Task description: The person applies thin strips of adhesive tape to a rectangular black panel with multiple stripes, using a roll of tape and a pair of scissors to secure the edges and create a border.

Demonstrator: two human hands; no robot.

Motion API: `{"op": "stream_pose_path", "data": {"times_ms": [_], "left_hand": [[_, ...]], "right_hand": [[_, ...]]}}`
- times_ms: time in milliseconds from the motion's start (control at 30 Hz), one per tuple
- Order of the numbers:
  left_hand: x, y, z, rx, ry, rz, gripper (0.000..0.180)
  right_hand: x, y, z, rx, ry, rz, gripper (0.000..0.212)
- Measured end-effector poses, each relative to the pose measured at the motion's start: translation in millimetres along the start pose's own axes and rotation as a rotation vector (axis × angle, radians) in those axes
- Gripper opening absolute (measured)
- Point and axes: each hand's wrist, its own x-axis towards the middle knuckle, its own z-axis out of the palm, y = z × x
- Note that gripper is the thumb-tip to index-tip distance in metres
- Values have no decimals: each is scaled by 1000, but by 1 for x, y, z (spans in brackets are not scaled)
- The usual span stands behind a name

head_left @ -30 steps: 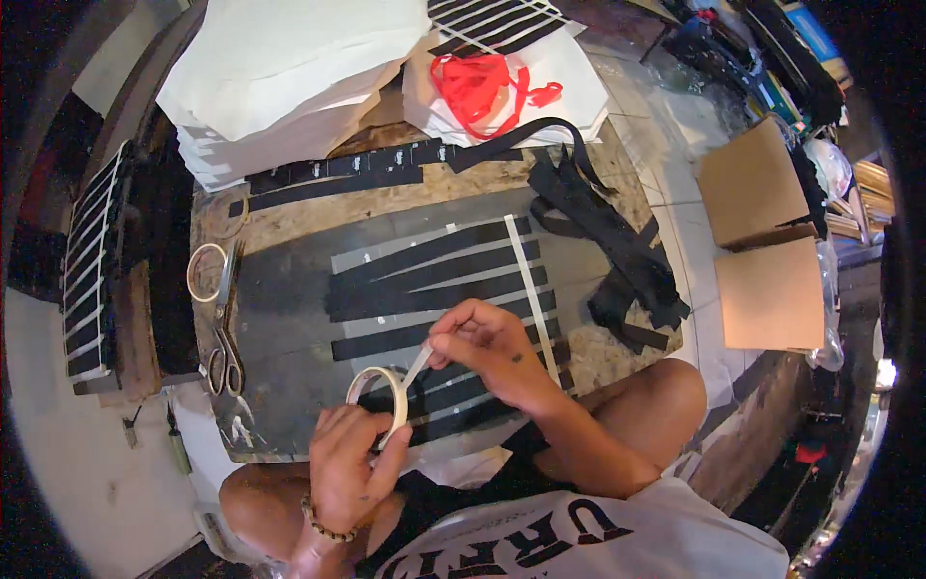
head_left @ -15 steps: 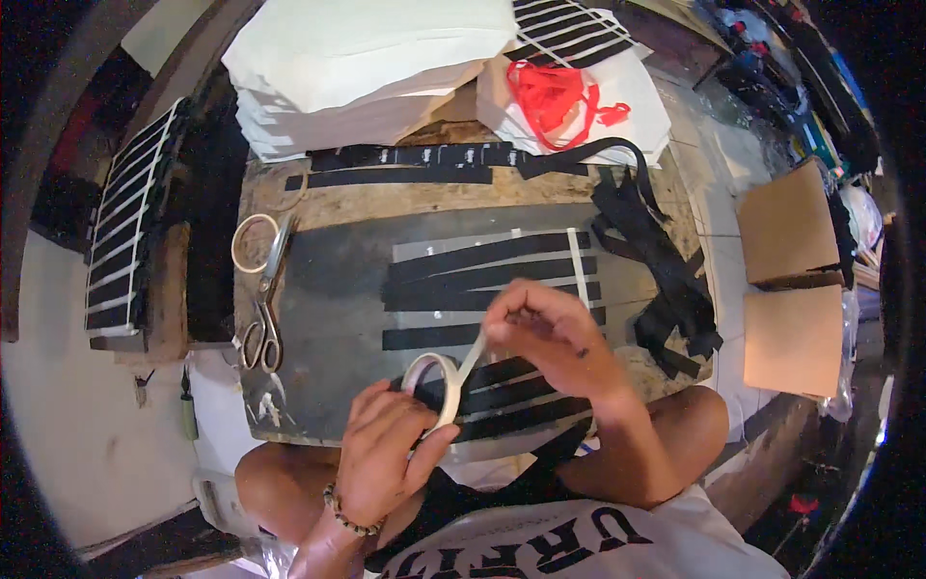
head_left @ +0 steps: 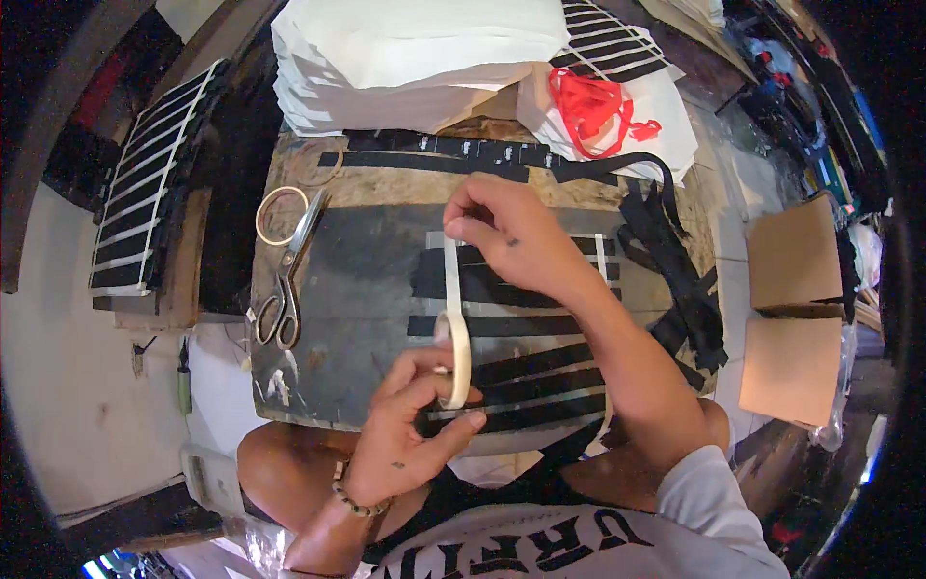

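A roll of cream masking tape (head_left: 461,362) stands on edge in my left hand (head_left: 410,420), with fingers through and around its ring. My right hand (head_left: 506,232) pinches the free end of the tape. Between them a length of tape (head_left: 451,280) is drawn out away from me, over the left ends of several black fabric strips (head_left: 502,325). The strips lie side by side across a dark board (head_left: 338,289). Another tape length (head_left: 601,256) crosses their right ends. My right hand and forearm hide part of the farther strips.
Scissors (head_left: 286,289) and a second tape roll (head_left: 260,222) lie at the board's left. Loose black strips (head_left: 675,270) are heaped at right. Beyond are a white stack (head_left: 415,48), red ribbon (head_left: 588,101) and a long black band (head_left: 444,145). Cardboard boxes (head_left: 796,256) stand farther right.
My right hand has moved left and away from me, drawing out a longer piece of tape. The roll has turned edge-on in my left hand. The view has shifted slightly.
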Motion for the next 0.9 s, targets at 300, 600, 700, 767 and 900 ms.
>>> {"op": "stream_pose_path", "data": {"times_ms": [300,600,700,767,900], "left_hand": [[-2,-4,2,241,-72,219,29],[-13,-9,18,-574,-30,-373,37],[-17,-1,16,-550,-51,-430,43],[-11,15,13,-638,-18,-496,46],[-11,11,14,-587,-18,-447,52]], "right_hand": [[26,34,16,-25,-124,80,8],[35,75,35,-91,-101,40,11],[38,69,27,-83,-93,58,11],[37,74,28,-102,-124,52,11],[38,86,36,-172,-119,34,11]]}}
